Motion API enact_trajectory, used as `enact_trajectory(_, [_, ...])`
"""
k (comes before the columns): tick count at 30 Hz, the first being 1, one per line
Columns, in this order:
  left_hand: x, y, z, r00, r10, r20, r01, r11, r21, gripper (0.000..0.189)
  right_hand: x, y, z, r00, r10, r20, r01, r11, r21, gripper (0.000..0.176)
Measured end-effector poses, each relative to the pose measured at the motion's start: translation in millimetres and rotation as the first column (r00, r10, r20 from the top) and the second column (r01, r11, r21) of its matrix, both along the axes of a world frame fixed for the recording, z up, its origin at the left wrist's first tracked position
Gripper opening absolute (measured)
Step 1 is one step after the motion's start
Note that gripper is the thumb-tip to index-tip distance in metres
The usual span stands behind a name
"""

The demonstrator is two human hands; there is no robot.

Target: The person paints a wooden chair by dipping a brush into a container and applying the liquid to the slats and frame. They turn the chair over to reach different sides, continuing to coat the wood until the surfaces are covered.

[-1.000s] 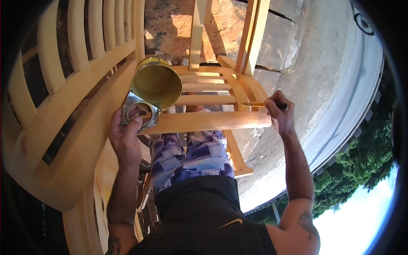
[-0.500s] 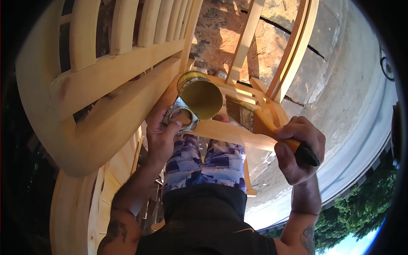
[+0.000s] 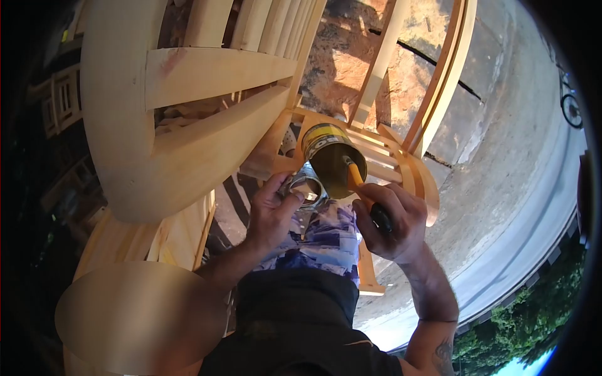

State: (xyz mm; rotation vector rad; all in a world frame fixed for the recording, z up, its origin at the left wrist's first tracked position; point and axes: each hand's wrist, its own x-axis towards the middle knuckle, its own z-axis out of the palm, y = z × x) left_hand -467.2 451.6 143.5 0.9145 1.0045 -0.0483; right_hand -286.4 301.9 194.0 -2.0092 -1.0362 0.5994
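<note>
My left hand [image 3: 274, 210] is closed round a small metal can [image 3: 321, 187]. Against it leans a larger paint can [image 3: 321, 133] with a yellow and dark label, its mouth tipped towards me. Whether the two cans are joined is not clear. My right hand [image 3: 396, 220] grips a paintbrush [image 3: 357, 175] by its orange and black handle. The brush's head is inside the larger can, so its bristles are mostly hidden. Both cans are above my lap, over the patterned shorts [image 3: 320, 241].
A pale slatted wooden frame [image 3: 219, 78] stands close on my left. Ahead and right is another wooden frame [image 3: 411, 166] with curved parts. Light boards [image 3: 119, 247] lie low on the left. Beyond the stained paving [image 3: 342, 69] is grey pavement [image 3: 501, 207]; a wheel [image 3: 571, 111] shows far right.
My right hand has moved left, carrying the paintbrush from beside the larger can into its mouth. The left hand and cans appear further right, and the view has shifted.
</note>
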Motion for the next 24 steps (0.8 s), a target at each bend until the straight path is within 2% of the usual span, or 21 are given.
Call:
enact_trajectory(5, [6,3,17,1.000,-0.006,-0.021,0.006,1.000,0.025,0.027,2,-37,14,0.979,-0.199,-0.054,0.202,0.977,0.064,0.023])
enact_trajectory(9, [10,1,30,1.000,-0.026,-0.017,0.027,0.998,0.048,0.026,1,-54,33,0.960,-0.268,-0.083,0.273,0.960,0.065,0.021])
enact_trajectory(17, [18,1,48,0.998,-0.067,0.006,0.067,0.996,0.062,0.028,5,-78,55,0.945,-0.320,-0.066,0.324,0.944,0.061,0.018])
enact_trajectory(21, [15,5,49,0.995,-0.102,0.017,0.101,0.994,0.043,0.037,9,-85,61,0.936,-0.346,-0.069,0.349,0.936,0.039,0.017])
enact_trajectory(24, [16,9,51,0.994,-0.108,0.017,0.107,0.994,0.027,0.036,12,-87,59,0.926,-0.363,-0.105,0.374,0.921,0.113,0.017])
